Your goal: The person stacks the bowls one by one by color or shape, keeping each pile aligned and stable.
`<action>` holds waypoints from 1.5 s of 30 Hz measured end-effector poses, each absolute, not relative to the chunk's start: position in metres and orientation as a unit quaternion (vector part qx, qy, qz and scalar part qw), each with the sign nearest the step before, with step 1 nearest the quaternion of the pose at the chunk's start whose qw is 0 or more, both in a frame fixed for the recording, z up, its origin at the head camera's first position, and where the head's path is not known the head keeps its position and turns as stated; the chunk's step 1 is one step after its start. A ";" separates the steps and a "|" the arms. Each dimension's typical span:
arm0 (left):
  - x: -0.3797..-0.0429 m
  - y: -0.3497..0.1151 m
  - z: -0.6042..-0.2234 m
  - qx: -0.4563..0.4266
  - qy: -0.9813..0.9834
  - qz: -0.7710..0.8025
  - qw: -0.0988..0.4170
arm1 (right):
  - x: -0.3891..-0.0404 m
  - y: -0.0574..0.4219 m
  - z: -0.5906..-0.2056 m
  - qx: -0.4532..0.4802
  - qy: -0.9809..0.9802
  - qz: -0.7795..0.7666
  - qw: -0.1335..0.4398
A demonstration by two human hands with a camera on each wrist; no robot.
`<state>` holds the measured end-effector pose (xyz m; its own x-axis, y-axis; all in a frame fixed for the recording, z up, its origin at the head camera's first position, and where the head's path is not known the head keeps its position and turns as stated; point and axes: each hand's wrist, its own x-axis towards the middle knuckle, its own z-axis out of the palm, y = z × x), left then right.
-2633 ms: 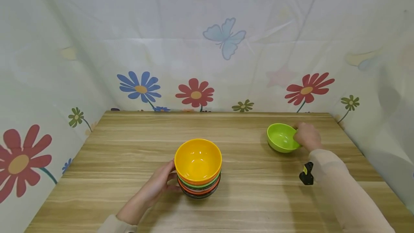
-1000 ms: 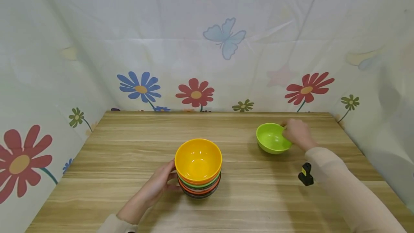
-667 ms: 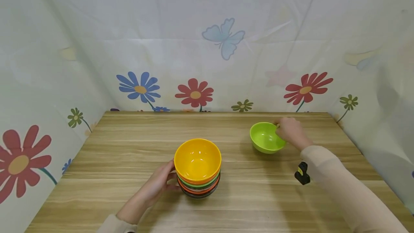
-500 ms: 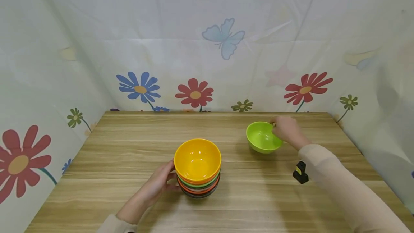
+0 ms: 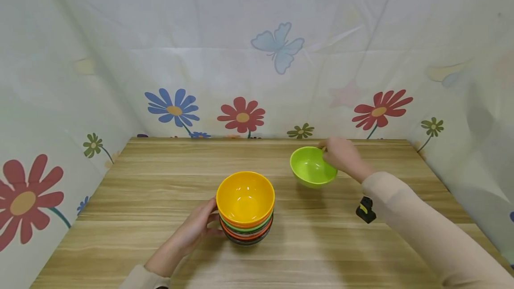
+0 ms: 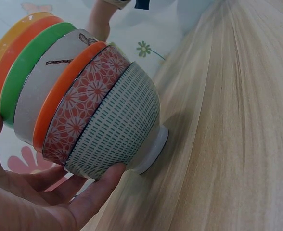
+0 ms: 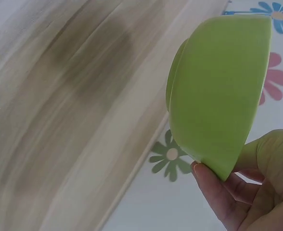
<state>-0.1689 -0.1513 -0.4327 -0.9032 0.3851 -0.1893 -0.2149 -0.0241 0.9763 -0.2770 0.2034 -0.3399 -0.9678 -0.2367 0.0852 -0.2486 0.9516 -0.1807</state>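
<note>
Near the middle of the table stands a stack of nested bowls, with a yellow bowl (image 5: 246, 197) on top. Below it, the left wrist view shows orange, green and pale bowls, a red flower-patterned bowl (image 6: 76, 113) and, lowest, a white bowl with green dashes (image 6: 120, 120). My left hand (image 5: 196, 223) rests against the stack's left side, fingers spread along the lower bowls and thumb near the upper rims. Right of the stack, my right hand (image 5: 344, 156) pinches a lime green bowl (image 5: 311, 168) by its right rim, holding it above the table, slightly tilted.
The wood-patterned table (image 5: 160, 177) reaches back to a cloth wall (image 5: 225, 70) printed with flowers and a butterfly. A small black device (image 5: 366, 210) with a yellow mark sits beside the right sleeve.
My right hand has carried the lime green bowl leftward, closer to the stack, and a little higher. The left hand and the stack stay where they were.
</note>
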 end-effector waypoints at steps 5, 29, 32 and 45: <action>-0.168 -0.151 -0.432 0.060 0.667 0.712 0.210 | -0.277 0.195 -0.334 0.139 -0.984 0.107 0.033; -0.168 -0.150 -0.431 0.065 0.666 0.714 0.208 | -0.269 0.159 -0.298 0.193 -0.974 0.099 0.061; -0.168 -0.150 -0.431 0.066 0.664 0.715 0.208 | -0.267 0.155 -0.293 0.199 -0.973 0.095 0.066; -0.167 -0.150 -0.430 0.067 0.666 0.712 0.211 | -0.257 0.137 -0.276 0.233 -0.963 0.100 0.088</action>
